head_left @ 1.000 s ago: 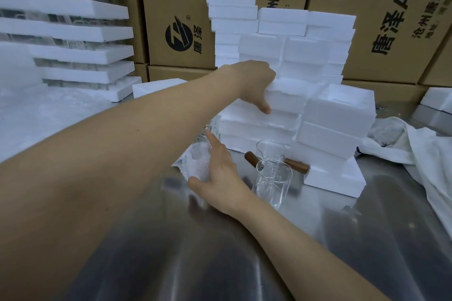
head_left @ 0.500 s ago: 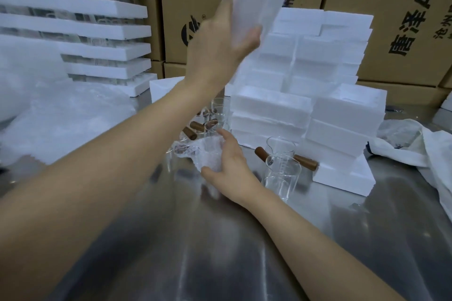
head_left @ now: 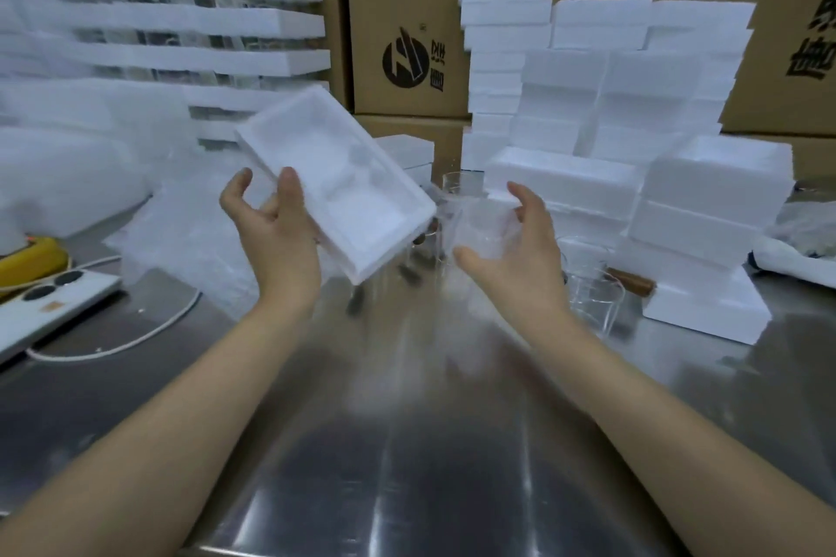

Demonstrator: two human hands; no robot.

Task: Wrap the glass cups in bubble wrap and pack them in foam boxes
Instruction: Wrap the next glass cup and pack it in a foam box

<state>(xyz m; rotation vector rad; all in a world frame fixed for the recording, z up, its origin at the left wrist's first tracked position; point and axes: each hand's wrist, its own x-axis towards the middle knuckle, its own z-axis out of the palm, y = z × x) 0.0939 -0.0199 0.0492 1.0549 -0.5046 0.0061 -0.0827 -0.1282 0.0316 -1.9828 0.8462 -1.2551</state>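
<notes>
My left hand [head_left: 271,231] holds a white foam box [head_left: 337,181] above the steel table, tilted with its open hollow facing me. My right hand [head_left: 520,240] grips a glass cup wrapped in bubble wrap [head_left: 479,224], lifted just right of the box's lower corner. Bare glass cups [head_left: 592,298] with brown wooden handles [head_left: 631,280] stand on the table behind my right wrist. More cups show blurred behind the box.
A stack of white foam boxes [head_left: 633,140] stands at back right, before cardboard cartons [head_left: 407,14]. Foam trays holding glassware [head_left: 181,27] pile at back left, bubble wrap sheets [head_left: 190,231] below them. A white power strip [head_left: 49,303] and yellow object [head_left: 31,258] lie left.
My left hand pulled a foam box off the stack, swung it overhead and brought it down in front of me. My right hand lifted the wrapped cup off the table toward the box.
</notes>
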